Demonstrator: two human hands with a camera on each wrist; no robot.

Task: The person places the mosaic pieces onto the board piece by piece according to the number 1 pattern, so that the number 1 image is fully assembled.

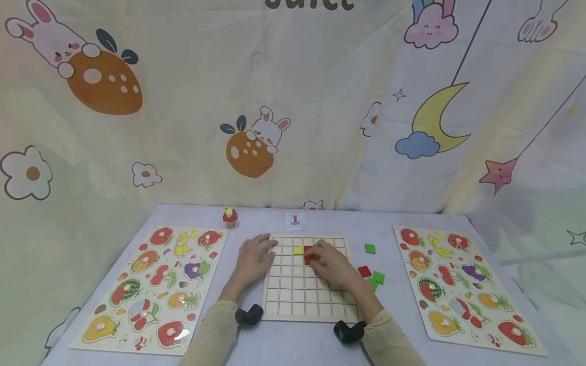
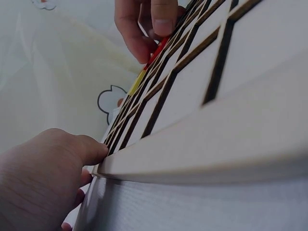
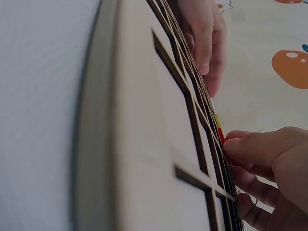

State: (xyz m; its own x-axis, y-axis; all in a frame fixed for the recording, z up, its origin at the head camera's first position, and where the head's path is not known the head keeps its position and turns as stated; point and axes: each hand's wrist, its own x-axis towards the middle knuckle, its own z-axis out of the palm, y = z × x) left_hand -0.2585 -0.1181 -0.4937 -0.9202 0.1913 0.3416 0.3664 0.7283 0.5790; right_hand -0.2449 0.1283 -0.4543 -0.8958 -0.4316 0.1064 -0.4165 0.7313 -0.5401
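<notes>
A wooden grid board [image 1: 286,311] lies between the hands. A yellow square tile [image 1: 298,250] sits in its upper part, with red showing just to its right. There my right hand [image 1: 330,262] has bent fingers over the board and pinches a red square tile [image 1: 308,260] between thumb and fingertips; the fingers partly cover it. In the right wrist view, thumb and fingertips meet right at the red tile [image 3: 221,136]. My left hand [image 1: 253,260] rests against the board's upper left edge, its thumb [image 2: 94,150] touching the rim and the other fingers partly hidden.
Loose green tiles [image 1: 370,248] and a red tile [image 1: 364,271] lie right of the board. Fruit puzzle boards flank it, one left [image 1: 151,300] and one right [image 1: 462,300]. Behind stand a small pattern card [image 1: 295,221] and a colourful bird figurine [image 1: 230,217]. A printed curtain [image 1: 183,152] hangs behind.
</notes>
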